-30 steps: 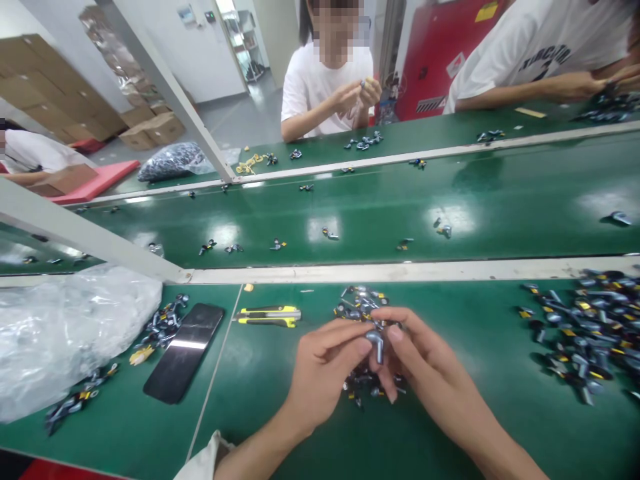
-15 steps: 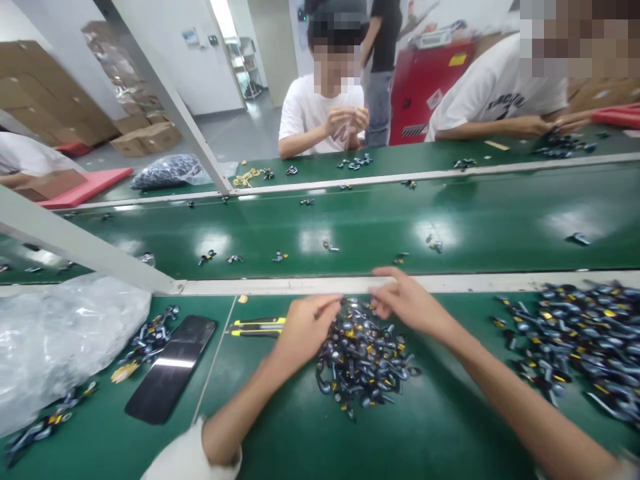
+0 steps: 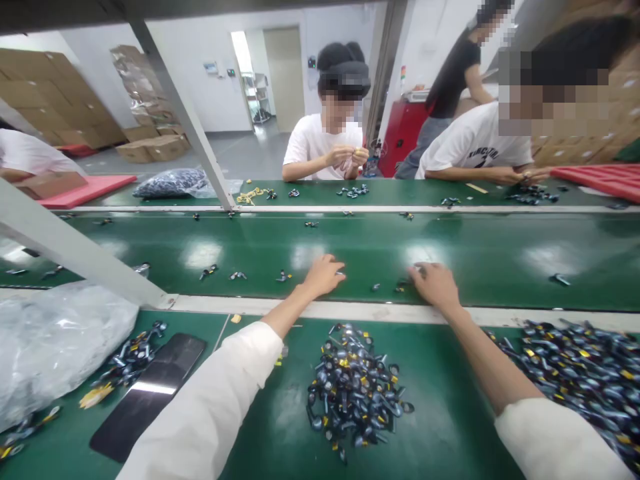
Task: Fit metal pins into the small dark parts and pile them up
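Observation:
Both hands reach over the green belt beyond the near bench. My left hand [image 3: 325,275] has its fingers curled round a small grey earbud-like piece, of which only a bit shows at the fingertips. On the right, my right hand [image 3: 436,285] is closed over another earbud, mostly hidden by the fingers. Between them a loose earbud [image 3: 375,287] lies on the belt, and a piece with a yellow tab [image 3: 401,288] sits just left of my right hand. Nearer me is a heap of dark stemmed earbuds [image 3: 355,387] with yellow tabs.
A larger earbud heap [image 3: 580,373] covers the right bench. At left lie a black phone [image 3: 150,393], a clear plastic bag [image 3: 60,347] and more earbuds. A white slanting post [image 3: 90,247] crosses the left side. Two co-workers in white shirts sit across the belt [image 3: 250,247].
Both hands have moved forward from the middle heap and the bench's edge onto the belt. My left hand has left the heap. The view has tilted up a little.

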Demonstrator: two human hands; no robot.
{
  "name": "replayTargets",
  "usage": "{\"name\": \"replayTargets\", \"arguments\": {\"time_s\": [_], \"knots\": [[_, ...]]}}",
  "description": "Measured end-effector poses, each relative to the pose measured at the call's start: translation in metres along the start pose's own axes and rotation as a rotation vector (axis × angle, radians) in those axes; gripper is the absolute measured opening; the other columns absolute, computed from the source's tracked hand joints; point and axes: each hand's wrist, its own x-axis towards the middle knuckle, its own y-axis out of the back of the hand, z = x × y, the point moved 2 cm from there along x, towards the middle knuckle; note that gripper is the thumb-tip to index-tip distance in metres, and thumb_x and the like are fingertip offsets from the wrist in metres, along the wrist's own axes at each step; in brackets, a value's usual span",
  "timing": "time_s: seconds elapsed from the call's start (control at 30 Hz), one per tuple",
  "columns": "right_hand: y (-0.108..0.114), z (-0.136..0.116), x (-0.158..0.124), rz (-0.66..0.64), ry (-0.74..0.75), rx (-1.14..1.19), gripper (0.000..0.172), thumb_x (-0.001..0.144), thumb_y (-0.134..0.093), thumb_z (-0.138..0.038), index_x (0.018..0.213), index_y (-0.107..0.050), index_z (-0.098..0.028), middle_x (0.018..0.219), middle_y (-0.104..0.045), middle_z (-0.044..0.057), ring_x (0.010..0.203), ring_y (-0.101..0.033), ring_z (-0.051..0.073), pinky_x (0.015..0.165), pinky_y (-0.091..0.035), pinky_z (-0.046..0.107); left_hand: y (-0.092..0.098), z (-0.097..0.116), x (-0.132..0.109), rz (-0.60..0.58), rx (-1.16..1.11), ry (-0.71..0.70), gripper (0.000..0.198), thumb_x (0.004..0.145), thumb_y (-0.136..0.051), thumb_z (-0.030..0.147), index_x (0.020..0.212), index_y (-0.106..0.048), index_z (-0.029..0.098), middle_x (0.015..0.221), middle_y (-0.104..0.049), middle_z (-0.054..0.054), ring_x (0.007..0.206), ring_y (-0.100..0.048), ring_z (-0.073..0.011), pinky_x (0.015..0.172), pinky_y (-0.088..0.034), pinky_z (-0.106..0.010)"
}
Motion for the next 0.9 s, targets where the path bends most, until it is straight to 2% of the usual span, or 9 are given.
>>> {"name": "replayTargets", "arguments": {"time_s": [0.1,0.2,0.33,0.43,0.5,0.6,0.7,0.8,0.9], "knots": [[-0.011,-0.006,-0.01,-0.111,0.175,0.042,0.03,0.099,-0.064,-0.033,0.126,-0.064,-0.018,0.127,-0.066,0.01,0.106,-0.068,0.024,0.089,-0.058,0.045,-0.005,0.004,-0.001,-0.058,-0.024,-0.012,0.033,0.098,-0.063,0.032,0.127,-0.061,0.016,0.128,-0.064,-0.011,0.108,-0.067,-0.0243,0.091,-0.058,-0.045],[-0.013,-0.009,-0.028,-0.18,0.296,0.091,0.027,0.099,-0.064,-0.033,0.121,-0.065,-0.018,0.123,-0.068,0.008,0.102,-0.069,0.023,0.088,-0.058,0.044,0.001,0.014,-0.019,-0.07,-0.073,-0.009,0.031,0.098,-0.063,0.032,0.124,-0.063,0.015,0.125,-0.065,-0.01,0.108,-0.067,-0.0238,0.092,-0.058,-0.045],[0.011,-0.013,-0.054,-0.121,0.34,0.156,0.018,0.102,-0.055,-0.023,0.106,-0.07,-0.016,0.108,-0.072,0.01,0.098,-0.069,0.023,0.091,-0.055,0.043,0.023,0.042,-0.062,-0.02,-0.186,-0.011,0.015,0.095,-0.062,0.018,0.099,-0.076,0.013,0.1,-0.074,-0.01,0.099,-0.069,-0.0236,0.093,-0.054,-0.04],[0.03,-0.028,-0.087,-0.167,0.394,0.231,0.023,0.102,-0.051,-0.023,0.097,-0.073,-0.019,0.097,-0.076,0.009,0.088,-0.072,0.024,0.082,-0.057,0.037,0.032,0.061,-0.107,-0.039,-0.303,-0.02,0.015,0.089,-0.067,0.019,0.098,-0.079,0.02,0.094,-0.077,-0.004,0.085,-0.071,-0.0201,0.078,-0.055,-0.03],[0.036,-0.045,-0.118,-0.28,0.454,0.296,0.019,0.099,-0.058,-0.029,0.103,-0.075,-0.024,0.098,-0.078,0.005,0.085,-0.074,0.022,0.076,-0.059,0.032,0.032,0.07,-0.135,-0.043,-0.364,0.01,0.019,0.087,-0.069,0.019,0.103,-0.079,0.022,0.094,-0.077,-0.003,0.082,-0.071,-0.0186,0.076,-0.054,-0.028],[0.044,-0.071,-0.16,-0.349,0.467,0.364,0.034,0.096,-0.063,-0.035,0.129,-0.068,-0.031,0.127,-0.072,0.007,0.107,-0.071,0.028,0.091,-0.057,0.041,0.024,0.077,-0.165,0.001,-0.698,0.158,0.02,0.081,-0.074,0.017,0.099,-0.08,0.021,0.092,-0.076,-0.003,0.081,-0.068,-0.018,0.078,-0.051,-0.028],[0.046,-0.092,-0.183,-0.381,0.473,0.466,0.04,0.096,-0.063,-0.034,0.136,-0.062,-0.035,0.137,-0.064,0.007,0.119,-0.064,0.03,0.098,-0.053,0.046,0.009,0.078,-0.178,0.018,-1.011,0.326,0.014,0.077,-0.077,0.019,0.091,-0.077,0.017,0.088,-0.076,-0.004,0.077,-0.069,-0.0172,0.074,-0.053,-0.028],[0.042,-0.104,-0.19,-0.421,0.556,0.645,0.031,0.1,-0.058,-0.028,0.129,-0.067,-0.034,0.123,-0.069,0.007,0.108,-0.067,0.026,0.093,-0.055,0.04,0.001,0.079,-0.182,0.02,-1.123,0.399,0.016,0.079,-0.078,0.027,0.088,-0.073,0.014,0.077,-0.076,-0.004,0.071,-0.071,-0.0168,0.069,-0.055,-0.027],[0.039,-0.105,-0.188,-0.346,0.56,0.767,0.026,0.101,-0.057,-0.024,0.12,-0.073,-0.032,0.113,-0.074,0.006,0.101,-0.069,0.024,0.089,-0.055,0.037,0.002,0.081,-0.186,0.016,-1.223,0.402,0.027,0.082,-0.077,0.038,0.092,-0.075,0.013,0.082,-0.079,-0.007,0.073,-0.073,-0.0176,0.075,-0.058,-0.03]]}}
